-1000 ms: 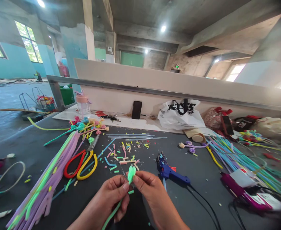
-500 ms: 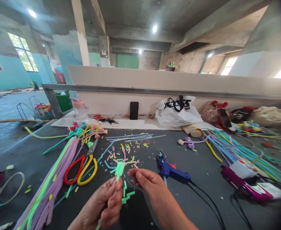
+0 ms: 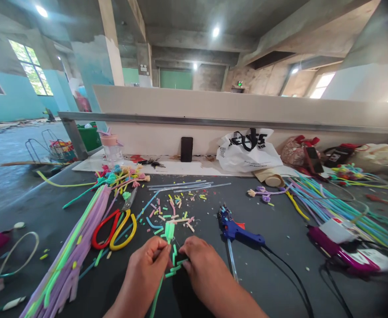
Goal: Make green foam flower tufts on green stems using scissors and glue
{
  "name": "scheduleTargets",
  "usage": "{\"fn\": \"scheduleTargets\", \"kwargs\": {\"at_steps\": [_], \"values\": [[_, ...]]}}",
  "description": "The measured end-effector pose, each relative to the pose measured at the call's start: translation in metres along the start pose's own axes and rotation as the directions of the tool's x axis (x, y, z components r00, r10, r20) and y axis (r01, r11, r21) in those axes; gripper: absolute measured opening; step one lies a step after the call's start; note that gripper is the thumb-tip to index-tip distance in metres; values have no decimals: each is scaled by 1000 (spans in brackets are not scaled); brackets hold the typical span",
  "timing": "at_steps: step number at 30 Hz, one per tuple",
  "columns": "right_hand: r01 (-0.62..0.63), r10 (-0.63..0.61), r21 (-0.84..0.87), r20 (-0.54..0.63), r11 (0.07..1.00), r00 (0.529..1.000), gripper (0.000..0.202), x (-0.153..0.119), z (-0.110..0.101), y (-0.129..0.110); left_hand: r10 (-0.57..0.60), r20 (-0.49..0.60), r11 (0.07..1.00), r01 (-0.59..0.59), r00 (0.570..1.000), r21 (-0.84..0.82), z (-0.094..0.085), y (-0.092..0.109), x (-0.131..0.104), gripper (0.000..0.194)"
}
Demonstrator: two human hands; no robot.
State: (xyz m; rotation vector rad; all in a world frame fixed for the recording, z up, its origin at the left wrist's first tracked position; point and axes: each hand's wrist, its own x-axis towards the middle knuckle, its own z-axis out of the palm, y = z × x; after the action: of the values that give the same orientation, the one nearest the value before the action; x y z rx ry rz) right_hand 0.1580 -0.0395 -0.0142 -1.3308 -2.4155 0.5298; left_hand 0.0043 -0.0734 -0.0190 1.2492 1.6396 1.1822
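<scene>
A green pipe cleaner stem (image 3: 157, 293) with short green pieces bunched at its top (image 3: 169, 230) is pinched in my left hand (image 3: 147, 269). Just to the right, my right hand (image 3: 202, 260) reaches down to the short green cut pieces (image 3: 175, 251) on the dark table, fingertips closed near one piece; whether they grip it is unclear. Scissors with red and yellow handles (image 3: 122, 227) lie left of my hands. On the right rests a blue glue gun (image 3: 243, 234) with a clear stick under it.
Long purple and green pipe cleaners (image 3: 77, 247) lie at left, blue ones (image 3: 326, 203) at right. Behind are a phone (image 3: 186, 149), a white bag (image 3: 248, 152) and a cup (image 3: 111, 150). A magenta device (image 3: 339, 254) sits at right.
My right hand has moved down and left to the loose green pieces, its fingers now pointing down. My left hand has turned palm-down around the stem.
</scene>
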Motion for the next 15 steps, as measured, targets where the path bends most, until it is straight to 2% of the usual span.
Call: {"fn": "scheduleTargets", "kwargs": {"at_steps": [3,5,9,12,15], "values": [[-30,32,-79,29,996,999,22,1,0,-1,96,-29,990,-93,995,106,0,-7,0,24],[-37,42,-110,48,993,998,19,2,-2,-2,82,-19,992,-80,996,99,0,-9,1,22],[-51,66,-116,130,992,989,18,4,-7,-4,-76,43,986,81,996,-147,-2,-4,4,22],[-79,88,-62,168,995,982,19,3,-12,-4,-107,94,938,132,990,-321,-5,1,2,25],[-38,32,42,149,998,988,25,1,-18,-2,-131,149,868,186,980,-460,-5,2,0,25]]}}
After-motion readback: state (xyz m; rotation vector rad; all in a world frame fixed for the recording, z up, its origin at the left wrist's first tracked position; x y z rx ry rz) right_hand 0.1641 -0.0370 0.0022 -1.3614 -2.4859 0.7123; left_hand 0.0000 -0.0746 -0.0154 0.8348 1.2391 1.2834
